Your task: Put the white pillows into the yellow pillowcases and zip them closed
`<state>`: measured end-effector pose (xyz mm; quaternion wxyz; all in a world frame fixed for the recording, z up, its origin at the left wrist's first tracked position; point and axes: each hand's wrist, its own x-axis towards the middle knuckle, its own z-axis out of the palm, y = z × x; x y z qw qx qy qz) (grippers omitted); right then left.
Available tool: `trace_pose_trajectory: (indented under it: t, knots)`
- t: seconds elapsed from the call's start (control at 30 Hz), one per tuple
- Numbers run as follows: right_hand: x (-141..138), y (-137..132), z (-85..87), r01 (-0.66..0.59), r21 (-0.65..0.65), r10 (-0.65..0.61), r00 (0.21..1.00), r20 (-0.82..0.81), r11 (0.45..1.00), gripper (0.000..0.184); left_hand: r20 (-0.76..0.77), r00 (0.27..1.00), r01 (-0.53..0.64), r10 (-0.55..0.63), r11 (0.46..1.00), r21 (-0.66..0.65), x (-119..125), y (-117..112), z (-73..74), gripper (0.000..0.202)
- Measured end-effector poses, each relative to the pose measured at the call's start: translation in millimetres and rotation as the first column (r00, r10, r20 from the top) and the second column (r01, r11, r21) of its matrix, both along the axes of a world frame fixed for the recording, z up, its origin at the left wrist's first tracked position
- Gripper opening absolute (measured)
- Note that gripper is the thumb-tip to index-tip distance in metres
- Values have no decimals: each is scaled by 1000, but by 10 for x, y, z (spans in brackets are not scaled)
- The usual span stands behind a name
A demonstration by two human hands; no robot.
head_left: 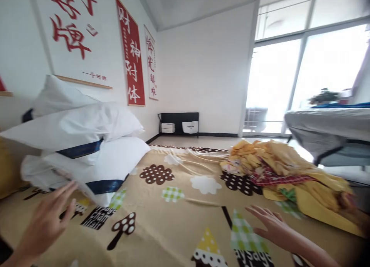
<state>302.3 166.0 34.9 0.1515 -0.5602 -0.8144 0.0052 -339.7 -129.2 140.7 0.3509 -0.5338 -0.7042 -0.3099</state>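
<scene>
A tan bed sheet (179,232) with tree and cloud prints spreads out below both hands. At the lower left, my left hand (49,217) has its fingers stretched out near a stack of white pillows (81,120) with dark blue bands; whether the fingertips touch the lowest pillow I cannot tell. Over the sheet at the lower right, my right hand (271,222) is stretched out with its fingers apart and holds nothing. Beyond it lies a crumpled heap of yellow fabric (277,163) with a red checked part.
Against the far wall stands a low black rack (179,122) holding a white box and a white bag. A grey covered table (329,124) is on the right, before glass doors (271,82). Scrolls, one of them a red scroll (133,62), hang on the left wall.
</scene>
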Motion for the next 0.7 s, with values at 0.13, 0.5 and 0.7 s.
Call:
trace_pose_trajectory:
  t: [0.13, 0.5, 0.7]
  knots:
    - [306, -57, -3, 46, -294, -32, 998, 54, 955, 67, -268, 878, 409, -397, 912, -14, 1281, 879, -84, 39]
    - [714, 488, -586, 244, -212, -263, 962, -66, 946, 68, 94, 606, 788, -790, 580, -205, 3339, 2200, -839, 39]
    - [566, 1019, -593, 414, -6, -397, 870, -292, 910, 47, 398, 539, 839, -743, 427, -339, 3396, 2544, -1561, 47]
